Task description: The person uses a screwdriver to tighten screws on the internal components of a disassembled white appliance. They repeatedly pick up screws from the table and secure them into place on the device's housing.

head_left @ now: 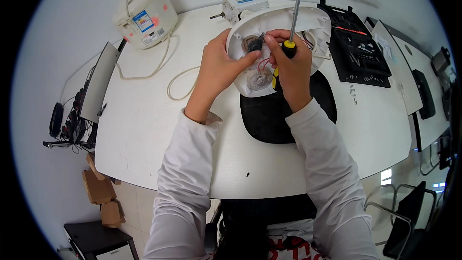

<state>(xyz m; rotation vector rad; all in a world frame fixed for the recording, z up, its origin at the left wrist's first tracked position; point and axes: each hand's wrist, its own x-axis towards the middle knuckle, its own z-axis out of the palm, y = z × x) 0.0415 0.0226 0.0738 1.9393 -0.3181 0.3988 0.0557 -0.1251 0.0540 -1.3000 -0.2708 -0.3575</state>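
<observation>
My left hand [226,62] grips the left wall of a white oval plastic housing [269,17], its thumb at a small dark component [255,43]. My right hand [293,70] holds a screwdriver [288,46] with a yellow and black handle, shaft upright, while its thumb and forefinger are at the same component. Red wires [263,65] run to a round metal part [259,80] inside the housing, which is over a black rounded mat or lid [264,123].
A white motor-like appliance [244,5] stands behind the housing. A white rice cooker [144,17] with a cord sits back left, an open black toolkit [358,48] and small scattered parts [352,91] at right. A monitor [98,82] and cables stand at left, chairs [399,221] at lower right.
</observation>
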